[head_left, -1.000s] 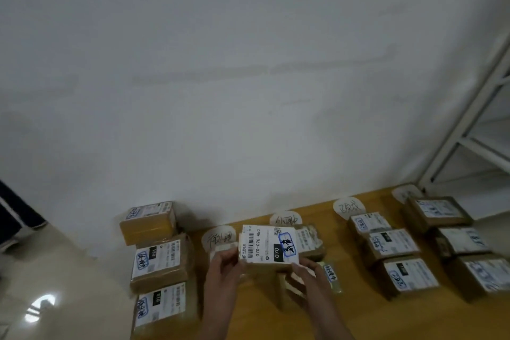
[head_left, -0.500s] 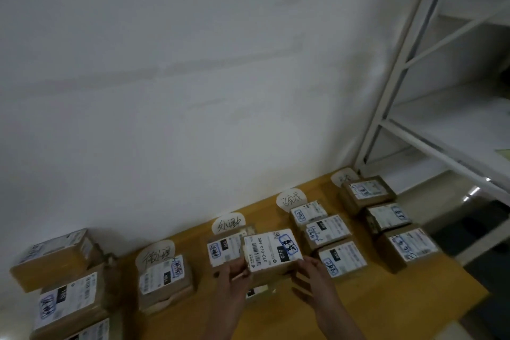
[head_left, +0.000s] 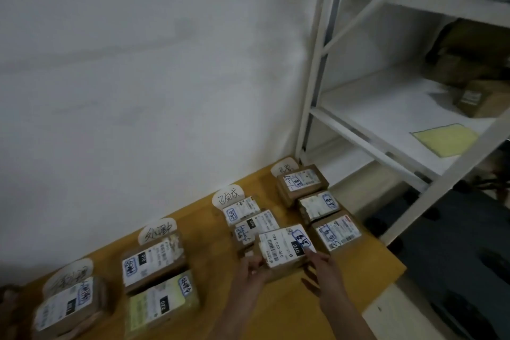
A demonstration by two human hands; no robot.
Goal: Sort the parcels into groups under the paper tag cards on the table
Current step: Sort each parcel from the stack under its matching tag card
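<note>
A brown parcel (head_left: 283, 250) with a white "070" label is held between both hands just above the wooden table (head_left: 367, 262). My left hand (head_left: 249, 270) grips its left end. My right hand (head_left: 321, 266) holds its right end, fingers along the side. It sits at the near end of a column of two parcels (head_left: 249, 215) under a paper tag card (head_left: 228, 194). Another card (head_left: 157, 230) heads two parcels (head_left: 154, 259) further left. A third card (head_left: 284, 167) at the far right heads three parcels (head_left: 317, 204).
A white metal shelf rack (head_left: 386, 146) stands right of the table, with a yellow sheet (head_left: 444, 139) and cardboard boxes (head_left: 480, 99) on it. At the far left lies another parcel (head_left: 69, 303) under a card (head_left: 70, 273). The table's right edge is close to the held parcel.
The view has swung right along the table. Both hands have carried the 070 parcel rightwards and lowered it to the near end of the column next to the rightmost one.
</note>
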